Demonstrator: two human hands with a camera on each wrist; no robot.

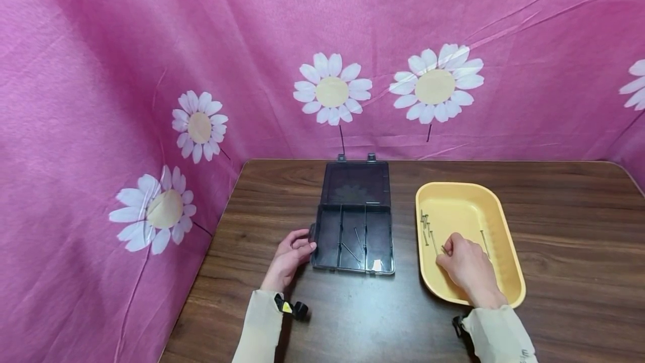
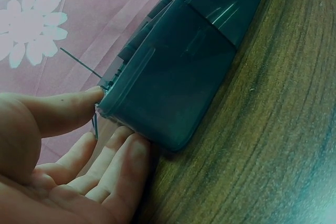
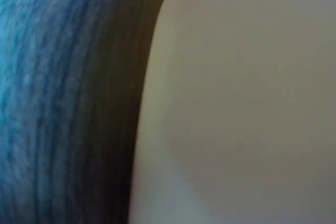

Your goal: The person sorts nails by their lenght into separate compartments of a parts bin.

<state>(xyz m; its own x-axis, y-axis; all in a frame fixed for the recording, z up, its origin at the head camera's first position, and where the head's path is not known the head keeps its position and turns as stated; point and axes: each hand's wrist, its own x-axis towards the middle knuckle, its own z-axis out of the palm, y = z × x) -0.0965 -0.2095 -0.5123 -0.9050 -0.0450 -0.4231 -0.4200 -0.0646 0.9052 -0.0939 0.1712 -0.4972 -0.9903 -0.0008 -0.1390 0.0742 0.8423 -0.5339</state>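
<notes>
The left hand [image 1: 289, 259] rests at the left edge of the black box [image 1: 326, 240], thumb apart from the loosely bent fingers; the left wrist view shows the thumb tip at the rim and fingertips against the wall below, a contact the head view shows less clearly. The right hand [image 1: 468, 265] is down in the yellow tray [image 1: 456, 200], thumb and index finger curled close, with a bit of metal at their tips (clamped or merely touched, I cannot tell). Slim metal fasteners [image 1: 434, 243] lie left of those fingertips, and two rods [image 1: 358, 237] lie in the box's middle compartment. The right wrist view gives only a blurred pale surface [image 3: 247, 98], hard to identify, and no fingers; only the head view shows both hands.
</notes>
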